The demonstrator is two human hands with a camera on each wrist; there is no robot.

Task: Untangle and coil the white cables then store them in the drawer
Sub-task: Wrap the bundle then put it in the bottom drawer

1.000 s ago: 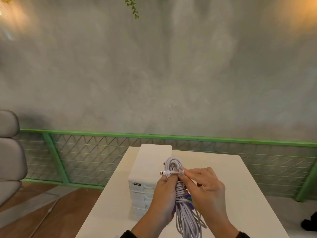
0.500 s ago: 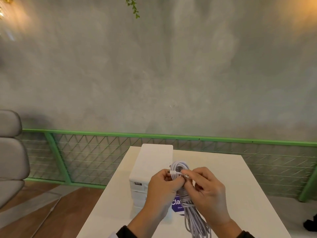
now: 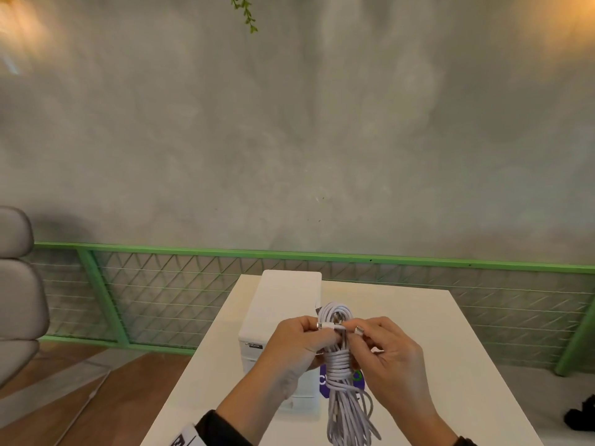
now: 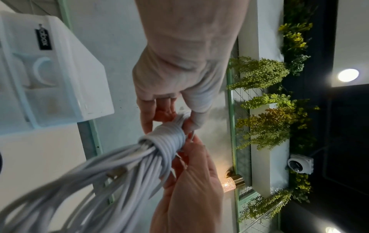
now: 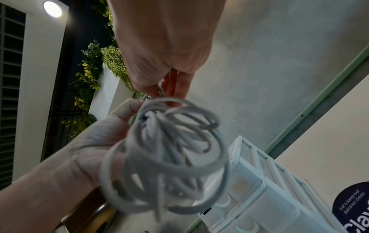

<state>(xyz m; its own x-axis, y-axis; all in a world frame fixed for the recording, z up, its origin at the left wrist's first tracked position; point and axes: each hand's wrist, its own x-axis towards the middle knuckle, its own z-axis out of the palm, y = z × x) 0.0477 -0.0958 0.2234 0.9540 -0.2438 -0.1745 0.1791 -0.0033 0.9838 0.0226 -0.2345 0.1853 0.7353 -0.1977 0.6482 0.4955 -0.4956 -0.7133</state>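
Note:
A white cable bundle [image 3: 337,365] hangs upright above the white table [image 3: 450,365], its middle bound by several turns of cable [image 4: 167,138]. My left hand [image 3: 323,331] grips the bundle just under its top loop, and a short plug end pokes out beside the thumb. My right hand [image 3: 355,333] pinches a metal plug at the right of the loop. In the right wrist view the loose lower loops [image 5: 169,149] dangle, blurred, in front of my left palm [image 5: 93,141]. The white drawer unit [image 3: 283,304] stands behind and to the left, its drawers pushed in.
A purple round sticker [image 3: 325,383] lies on the table under the bundle. A green mesh railing [image 3: 161,300] runs behind the table. A grey chair [image 3: 16,284] stands at the far left, over a wooden floor.
The bundle has stayed in both hands above the table. My right fingers have drawn a little to the right, with a metal plug now showing between them.

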